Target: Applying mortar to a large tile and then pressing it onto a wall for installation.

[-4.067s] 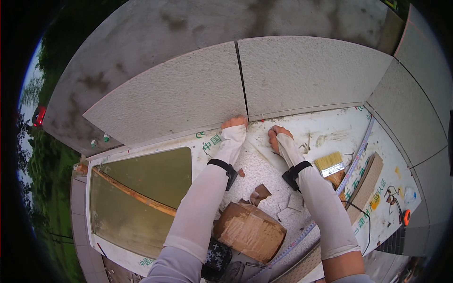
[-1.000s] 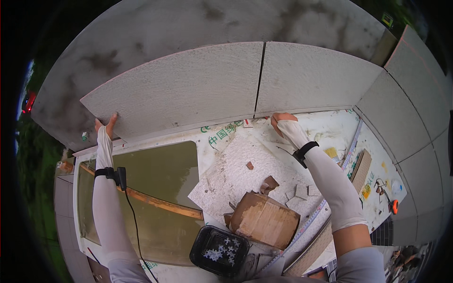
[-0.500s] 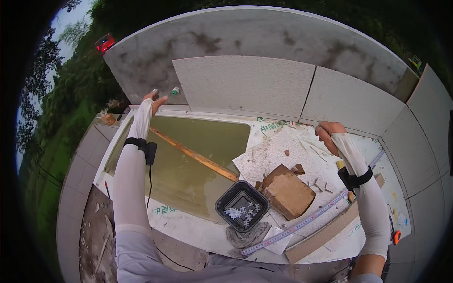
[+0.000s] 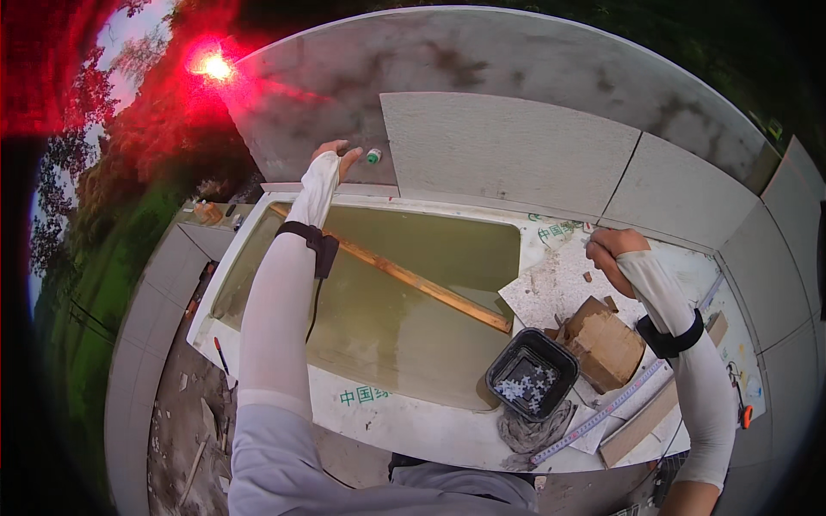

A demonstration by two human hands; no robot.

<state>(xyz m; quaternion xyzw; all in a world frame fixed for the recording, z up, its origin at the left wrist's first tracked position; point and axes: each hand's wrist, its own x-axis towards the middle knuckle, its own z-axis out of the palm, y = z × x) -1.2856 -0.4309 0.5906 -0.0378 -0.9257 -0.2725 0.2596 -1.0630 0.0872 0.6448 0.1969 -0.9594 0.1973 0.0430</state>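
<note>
My left hand (image 4: pixel 338 156) reaches to the grey rear wall, beside a small green-and-white pipe plug (image 4: pixel 373 156). Its thumb and fingers stand apart, with nothing seen between them. At the right, my right hand (image 4: pixel 617 247) is closed, fingers curled, above the white ledge near the foot of the tiled wall. Whatever it may hold is hidden. Pale wall tiles (image 4: pixel 508 150) cover the lower wall from the plug to the right corner. Both forearms wear white sleeves and black straps.
A tub of murky water (image 4: pixel 413 344) lies below, a wooden strip (image 4: pixel 413 279) across it. Right of it are a black container (image 4: pixel 516 344) of white tile spacers, a torn cardboard box (image 4: pixel 607 344), a measuring tape (image 4: pixel 594 420) and a grey cloth (image 4: pixel 525 430). A red light (image 4: pixel 212 65) glares at the wall's left end.
The view has turned left, so the scene sits farther right. Red light at the wall's left end now flares brightly. Both hands keep nearly the same places by the wall.
</note>
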